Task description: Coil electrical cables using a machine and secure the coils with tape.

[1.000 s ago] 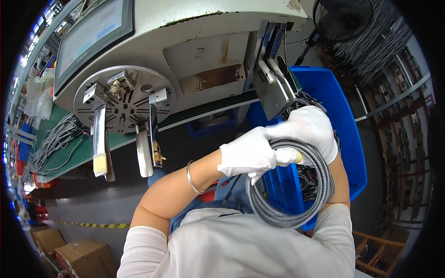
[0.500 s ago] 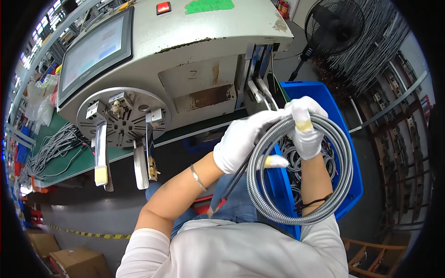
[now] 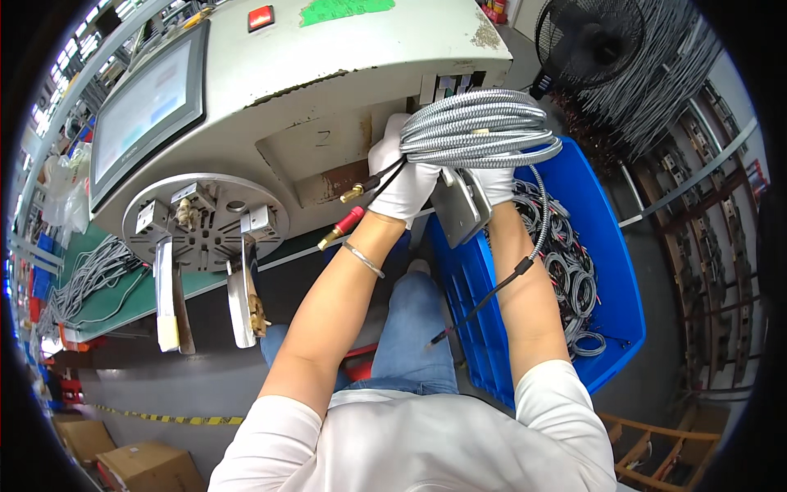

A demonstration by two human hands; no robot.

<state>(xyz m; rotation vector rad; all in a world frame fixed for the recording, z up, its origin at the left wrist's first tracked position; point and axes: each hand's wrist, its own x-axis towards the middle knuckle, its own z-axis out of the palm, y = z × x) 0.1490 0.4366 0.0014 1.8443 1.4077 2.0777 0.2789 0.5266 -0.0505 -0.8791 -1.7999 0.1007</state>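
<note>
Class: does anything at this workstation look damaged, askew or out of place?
The cream machine housing looks worn: paint is chipped along its front edge, and a rust-brown patch in its recess breaks the pale finish. One end of the coiled metallic cable hangs outside the loops, untidily.

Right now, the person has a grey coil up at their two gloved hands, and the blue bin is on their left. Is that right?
Not quite: the head view shows the blue bin on the person's right, not their left. The grey coil is indeed up at the gloved left hand and right hand.
</note>
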